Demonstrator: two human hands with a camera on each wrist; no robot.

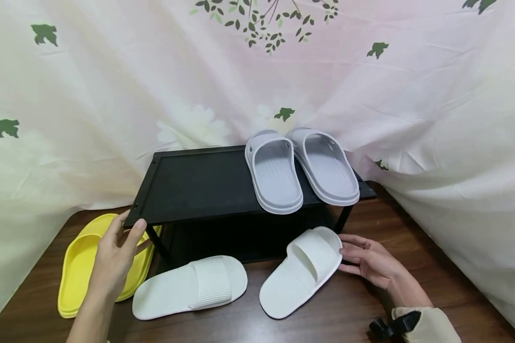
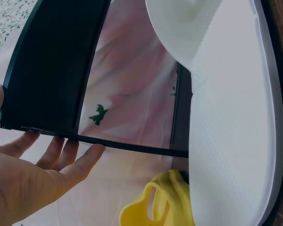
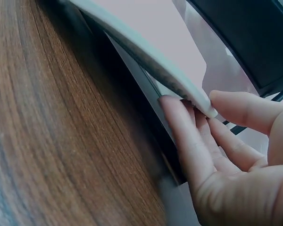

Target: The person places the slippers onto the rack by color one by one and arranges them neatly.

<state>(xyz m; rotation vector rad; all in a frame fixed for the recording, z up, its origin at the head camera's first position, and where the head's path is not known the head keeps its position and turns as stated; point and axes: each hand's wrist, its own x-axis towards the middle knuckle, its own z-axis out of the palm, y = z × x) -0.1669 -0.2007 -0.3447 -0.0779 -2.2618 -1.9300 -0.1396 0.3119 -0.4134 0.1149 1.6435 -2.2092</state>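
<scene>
My left hand (image 1: 111, 257) grips the front left corner of a black two-tier shoe rack (image 1: 197, 186), thumb on the top edge. In the left wrist view its fingers (image 2: 85, 162) lie along the rack's side bar. My right hand (image 1: 371, 262) pinches the toe end of a white ribbed-strap slipper (image 1: 279, 293), which is angled at the rack's front right. The right wrist view has the thumb (image 3: 247, 110) above the slipper's edge and the other fingers below it. Another white slipper (image 1: 163, 295) lies sideways before the rack, toe to the right.
Two grey slippers (image 1: 276, 171) stand on the right half of the top shelf, heels toward me. Yellow slippers (image 1: 73, 271) lie on the wooden table (image 1: 317, 324) left of the rack, partly behind my left hand. A patterned cloth (image 1: 133, 95) hangs behind and at both sides.
</scene>
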